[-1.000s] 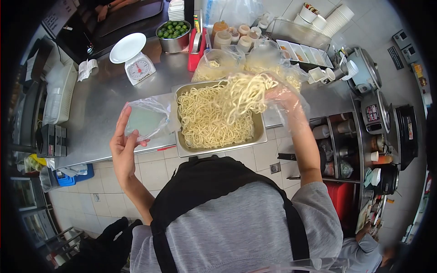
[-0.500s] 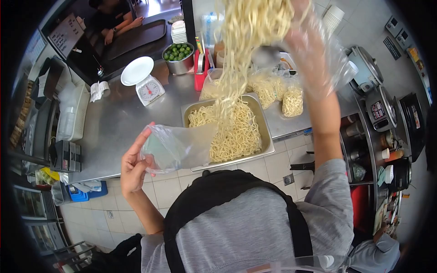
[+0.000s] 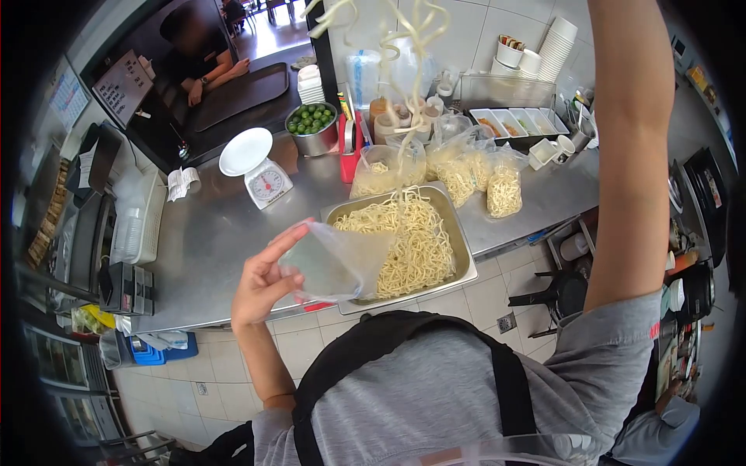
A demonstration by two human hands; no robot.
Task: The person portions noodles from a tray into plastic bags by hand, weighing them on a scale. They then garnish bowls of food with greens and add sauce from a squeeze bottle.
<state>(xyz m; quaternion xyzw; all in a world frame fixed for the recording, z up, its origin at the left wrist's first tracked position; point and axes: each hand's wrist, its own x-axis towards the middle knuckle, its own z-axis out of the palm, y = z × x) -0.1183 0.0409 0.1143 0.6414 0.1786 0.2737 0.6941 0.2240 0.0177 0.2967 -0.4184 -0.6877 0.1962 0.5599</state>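
Note:
My left hand [image 3: 264, 283] pinches the edge of a clear plastic bag [image 3: 330, 260] between thumb and fingers. The bag hangs over the left side of a metal tray [image 3: 468, 264] piled with yellow noodles [image 3: 420, 252]. Raised high at the right is my right arm, its hand beyond the top of the view. A few long noodle strands [image 3: 404, 74] dangle from the upper edge down to the pile. Behind the tray stand several plastic bags of noodles [image 3: 505, 194].
A kitchen scale [image 3: 268, 185] with a white pan stands left of a metal pot of green limes [image 3: 311, 142]. At the back are a sectioned condiment box [image 3: 521, 124] and stacked white cups [image 3: 558, 50]. A person [image 3: 202, 66] leans by a dark tray beyond the counter.
My right hand, gloved in plastic and lifting a big clump of noodles, has risen out of view; only thin strands still show. My left hand and the bag appear slightly farther right and lower.

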